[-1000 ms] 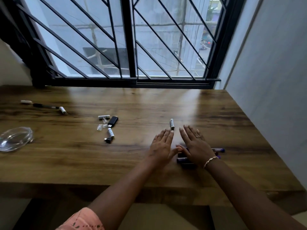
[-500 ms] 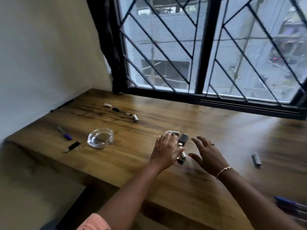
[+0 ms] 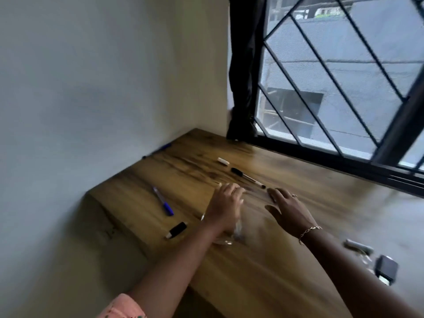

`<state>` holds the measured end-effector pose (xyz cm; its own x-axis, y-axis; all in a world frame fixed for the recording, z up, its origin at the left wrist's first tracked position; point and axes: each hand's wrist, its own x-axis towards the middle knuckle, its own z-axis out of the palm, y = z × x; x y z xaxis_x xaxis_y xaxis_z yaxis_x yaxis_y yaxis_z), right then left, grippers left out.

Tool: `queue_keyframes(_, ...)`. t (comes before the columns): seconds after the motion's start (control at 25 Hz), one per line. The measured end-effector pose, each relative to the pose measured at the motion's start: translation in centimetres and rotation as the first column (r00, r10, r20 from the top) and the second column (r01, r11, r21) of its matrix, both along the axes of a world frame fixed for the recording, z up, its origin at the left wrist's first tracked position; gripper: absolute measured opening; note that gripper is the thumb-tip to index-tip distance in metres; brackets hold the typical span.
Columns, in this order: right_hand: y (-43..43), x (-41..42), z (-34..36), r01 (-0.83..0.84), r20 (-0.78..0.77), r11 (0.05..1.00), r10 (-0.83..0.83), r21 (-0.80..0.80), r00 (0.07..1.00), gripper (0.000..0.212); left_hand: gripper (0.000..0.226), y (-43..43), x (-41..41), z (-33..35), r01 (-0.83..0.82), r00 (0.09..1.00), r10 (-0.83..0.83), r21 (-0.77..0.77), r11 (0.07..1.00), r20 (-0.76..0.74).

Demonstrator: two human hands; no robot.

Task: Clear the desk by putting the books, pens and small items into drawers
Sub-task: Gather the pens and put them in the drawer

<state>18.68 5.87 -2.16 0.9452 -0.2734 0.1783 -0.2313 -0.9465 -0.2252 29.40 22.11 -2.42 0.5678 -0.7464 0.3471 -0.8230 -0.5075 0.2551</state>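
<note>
My left hand [image 3: 226,208] hovers over the left part of the wooden desk [image 3: 263,267] with loosely bent fingers and holds nothing. A clear glass dish [image 3: 232,237] shows blurred under its wrist. My right hand [image 3: 290,211], with a ring and bracelet, is spread flat beside it. Just beyond the fingertips lies a black pen [image 3: 247,178], and farther back a white cap [image 3: 223,161]. Left of my left hand lie a blue pen [image 3: 163,202] and a short black marker [image 3: 176,229]. No drawer is in view.
Another blue pen [image 3: 160,149] lies against the left wall. At the right edge sit a black rectangular item [image 3: 386,268] and a small grey piece [image 3: 358,245]. A barred window [image 3: 344,88] runs along the back of the desk.
The view has swung left from the right side of the desk to its left corner. Both hands moved left with it, from the purple pens past the small items to the glass dish.
</note>
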Motion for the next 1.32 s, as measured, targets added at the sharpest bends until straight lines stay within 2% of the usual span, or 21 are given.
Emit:
queue_keyframes(0.16, 0.5, 8.0, 0.0, -0.017, -0.049, 0.999, 0.015, -0.046, 0.999, 0.045, 0.039, 5.8, 7.9, 0.4, -0.116, 0.992, 0.115, 0.011, 0.993, 0.051)
queue_keyframes(0.28, 0.0, 12.2, -0.3, -0.004, -0.071, 0.998, 0.0, -0.057, 0.997, 0.04, 0.052, 9.8, 12.3, 0.4, -0.18, 0.983, 0.173, 0.138, 0.974, 0.059)
queue_keyframes(0.48, -0.1, 16.4, -1.7, 0.027, -0.112, 0.998, -0.033, -0.056, 0.993, 0.031, 0.056, 13.7, 14.8, -1.0, -0.155, 0.987, 0.161, 0.21, 0.965, -0.011)
queue_keyframes(0.64, 0.1, 17.0, -2.6, 0.067, -0.169, 0.991, -0.086, -0.114, 0.982, 0.023, 0.039, 14.8, 15.5, -2.2, -0.087, 0.993, 0.107, 0.266, 0.96, -0.059)
queue_keyframes(0.76, 0.5, 16.9, -3.1, 0.076, -0.123, 0.98, -0.1, -0.185, 0.987, 0.024, 0.021, 15.1, 16.0, -2.5, -0.082, 0.99, 0.11, 0.272, 0.959, -0.09)
queue_keyframes(0.88, 1.0, 16.8, -3.3, 0.074, -0.128, 0.977, -0.101, -0.201, 0.987, 0.025, 0.012, 14.9, 16.1, -2.5, -0.082, 0.989, 0.114, 0.281, 0.956, -0.099)
queue_keyframes(1.0, 1.1, 16.9, -2.8, 0.113, -0.096, 0.992, -0.119, -0.063, 0.988, 0.027, 0.008, 14.1, 16.2, -1.9, -0.093, 0.989, 0.125, 0.318, 0.944, -0.083)
queue_keyframes(1.12, 1.4, 17.5, -1.6, 0.164, -0.008, 0.978, -0.165, 0.129, 0.986, 0.03, 0.011, 13.4, 16.3, -0.9, -0.14, 0.974, 0.179, 0.247, 0.959, -0.141)
queue_keyframes(1.2, 1.6, 17.9, -1.0, 0.162, 0.025, 0.968, -0.17, 0.194, 0.985, 0.035, 0.027, 13.2, 16.1, -0.9, -0.098, 0.963, 0.162, 0.283, 0.954, -0.216)
queue_keyframes(1.32, 1.9, 18.3, -0.8, 0.155, 0.045, 0.963, -0.169, 0.221, 0.985, 0.034, 0.047, 13.0, 15.4, -2.2, -0.068, 0.975, 0.15, 0.414, 0.908, -0.167)
